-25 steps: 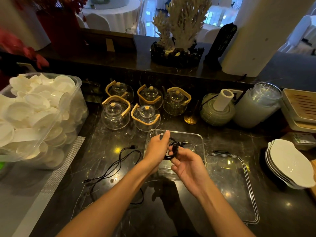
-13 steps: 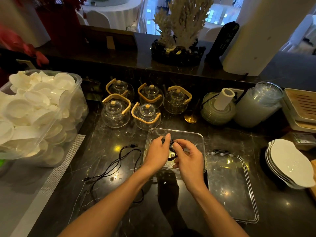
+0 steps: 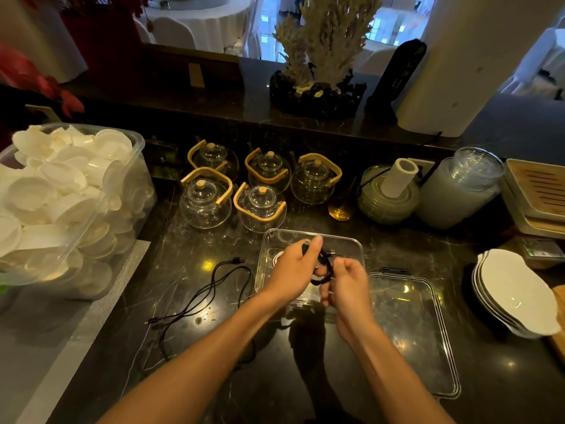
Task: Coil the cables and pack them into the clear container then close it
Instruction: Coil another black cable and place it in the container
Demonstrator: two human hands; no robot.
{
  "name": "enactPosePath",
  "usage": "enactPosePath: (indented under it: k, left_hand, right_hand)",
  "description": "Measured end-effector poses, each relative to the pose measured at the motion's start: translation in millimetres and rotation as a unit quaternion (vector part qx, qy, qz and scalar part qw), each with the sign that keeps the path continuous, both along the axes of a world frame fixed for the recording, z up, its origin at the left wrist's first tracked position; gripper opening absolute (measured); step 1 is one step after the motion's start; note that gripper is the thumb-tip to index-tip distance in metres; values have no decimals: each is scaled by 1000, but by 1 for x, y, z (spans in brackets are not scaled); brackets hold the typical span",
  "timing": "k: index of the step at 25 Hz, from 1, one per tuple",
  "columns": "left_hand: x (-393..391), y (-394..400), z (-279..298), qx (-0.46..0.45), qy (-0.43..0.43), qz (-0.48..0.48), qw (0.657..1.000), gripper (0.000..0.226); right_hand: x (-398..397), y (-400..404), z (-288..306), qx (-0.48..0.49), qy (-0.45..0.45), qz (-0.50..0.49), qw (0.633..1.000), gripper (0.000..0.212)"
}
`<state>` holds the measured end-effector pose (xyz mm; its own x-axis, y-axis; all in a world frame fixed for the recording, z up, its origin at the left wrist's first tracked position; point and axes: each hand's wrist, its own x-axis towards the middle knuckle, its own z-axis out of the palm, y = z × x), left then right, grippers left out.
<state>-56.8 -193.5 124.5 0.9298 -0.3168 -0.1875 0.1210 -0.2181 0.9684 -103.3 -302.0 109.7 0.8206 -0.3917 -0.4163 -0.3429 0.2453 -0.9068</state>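
A small coil of black cable [image 3: 323,269] hangs just over the open clear container [image 3: 351,244] in the middle of the dark counter. My left hand [image 3: 295,266] grips the coil from the left, and my right hand [image 3: 347,281] pinches it from the right. Something white and round lies on the container floor, half hidden by my left hand. A second black cable [image 3: 211,293] lies loose and uncoiled on the counter to the left of the container. The clear lid [image 3: 412,328] lies flat to the right of the container.
Several glass teapots [image 3: 260,206] with wooden handles stand behind the container. A big clear tub of white dishes [image 3: 61,206] fills the left side. Glass jars [image 3: 458,191] stand at the back right, and stacked white plates [image 3: 516,292] sit at the right edge.
Both hands stay over the container with the coil between them. The right hand has slid a little toward me and to the right, showing more of the coil.
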Motion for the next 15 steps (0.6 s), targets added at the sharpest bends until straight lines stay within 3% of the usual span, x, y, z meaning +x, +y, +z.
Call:
enactPosePath:
  k: [3, 7, 12, 15]
  left_hand:
    - [7, 9, -1, -67, 123, -18, 990, 47]
    - [10, 21, -4, -258, 276, -51, 925, 37]
    - [10, 28, -5, -362, 351, -84, 860, 31]
    - [11, 32, -5, -355, 352, -74, 863, 37]
  right_hand:
    - [1, 0, 8, 0, -50, 34, 998, 27]
    - [2, 4, 13, -10, -70, 46, 996, 26]
    - [1, 8, 18, 6, -108, 37, 993, 21]
    - [0, 4, 16, 1, -113, 35, 993, 21]
